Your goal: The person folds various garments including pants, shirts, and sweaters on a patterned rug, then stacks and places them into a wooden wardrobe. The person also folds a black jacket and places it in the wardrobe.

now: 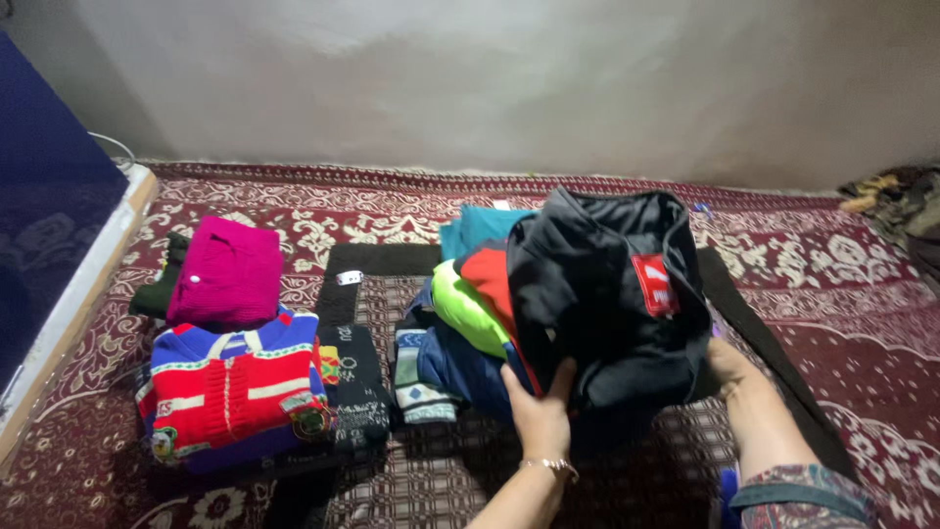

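Black jacket [597,294], red rectangular patch [654,285] on front, both hands' grip underneath.

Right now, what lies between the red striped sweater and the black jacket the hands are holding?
In the head view, a folded black garment lies beside the red striped sweater, then a heap of blue, neon green and red clothes runs up against the black jacket.
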